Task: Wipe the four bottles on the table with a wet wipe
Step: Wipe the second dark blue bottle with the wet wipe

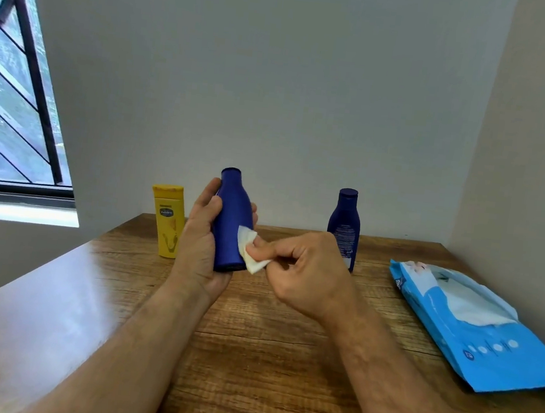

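My left hand (200,242) holds a plain blue bottle (232,222) upright above the wooden table (282,358). Pinched in my right hand (304,273) is a folded white wet wipe (249,249), pressed against the lower right side of that bottle. A yellow bottle (168,220) stands on the table just left of my left hand. A dark blue bottle (344,227) with a printed label stands behind my right hand, its lower part hidden. Only three bottles are in view.
A blue pack of wet wipes (480,332) lies on the right side of the table, its flap open with a white wipe showing. Walls close the table at the back and right. A window (13,95) is at the left.
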`<state>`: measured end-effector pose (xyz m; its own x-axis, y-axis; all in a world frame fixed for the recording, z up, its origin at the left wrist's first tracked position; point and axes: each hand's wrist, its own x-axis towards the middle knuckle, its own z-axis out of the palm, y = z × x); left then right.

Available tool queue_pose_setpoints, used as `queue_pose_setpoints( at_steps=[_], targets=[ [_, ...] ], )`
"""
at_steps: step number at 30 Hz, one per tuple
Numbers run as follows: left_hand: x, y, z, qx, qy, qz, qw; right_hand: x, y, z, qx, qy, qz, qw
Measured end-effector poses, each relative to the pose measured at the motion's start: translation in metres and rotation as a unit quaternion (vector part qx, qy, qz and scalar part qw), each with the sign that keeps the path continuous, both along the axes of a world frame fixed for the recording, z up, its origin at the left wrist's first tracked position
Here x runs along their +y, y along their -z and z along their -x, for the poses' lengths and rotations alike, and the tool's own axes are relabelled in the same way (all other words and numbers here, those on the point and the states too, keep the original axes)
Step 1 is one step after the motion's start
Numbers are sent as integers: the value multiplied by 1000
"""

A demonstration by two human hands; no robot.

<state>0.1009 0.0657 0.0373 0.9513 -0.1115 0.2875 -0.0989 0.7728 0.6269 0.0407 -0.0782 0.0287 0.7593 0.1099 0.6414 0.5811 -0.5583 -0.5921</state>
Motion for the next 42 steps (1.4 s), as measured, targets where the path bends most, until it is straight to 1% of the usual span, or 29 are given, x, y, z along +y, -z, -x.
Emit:
queue_pose_setpoints(
  at_steps=[3, 7, 9, 11, 13, 15, 17, 18, 20, 22, 24, 26, 28, 32, 35, 39, 42],
  targets=[
    [-2, 0, 4, -4, 12, -6, 1000, 1, 1, 0, -22, 20, -2, 1000],
    [-13, 2, 15, -29, 51, -96, 994, 2, -3, -1, -54, 96, -103, 989],
    [-16, 3, 18, -42, 50, -129, 989, 0, -5, -2, -56, 115, -126, 984],
    [-15, 3, 17, -42, 39, -140, 988, -3, -6, -2, -46, 106, -114, 987],
    [-12, 2, 14, -28, 24, -126, 991, -6, -5, 0, -43, 78, -63, 994],
    [-9, 1, 11, -14, 21, -109, 994, -6, -2, 1, -63, 68, 13, 996],
    [-8, 2, 11, -14, 29, -105, 994, -4, -1, 0, -100, 92, 56, 989],
    [-9, 3, 12, -18, 34, -109, 993, -3, -1, 0, -121, 109, 52, 985],
    [-12, 5, 13, -27, 39, -129, 991, -2, -2, -2, -149, 138, 10, 979],
    [-16, 6, 15, -37, 41, -149, 987, -3, -3, -2, -135, 148, -63, 978],
    [-18, 8, 16, -42, 43, -161, 985, -3, -4, -3, -84, 158, -120, 976],
    [-19, 10, 15, -46, 43, -170, 983, -6, -3, -6, -36, 172, -125, 976],
    [-19, 13, 10, -51, 22, -181, 982, -9, -4, -9, -1, 160, -130, 978],
    [-16, 10, 8, -33, -27, -166, 985, -10, -6, -9, 41, 144, -116, 982],
    [-15, 8, 10, -15, -23, -179, 983, -6, -3, -9, 44, 153, -111, 981],
    [-15, 12, 8, -19, -25, -150, 988, -7, -2, -13, 38, 164, -140, 976],
    [-16, 14, 8, -33, 3, -182, 983, -10, -3, -15, 36, 174, -157, 972]
  ],
)
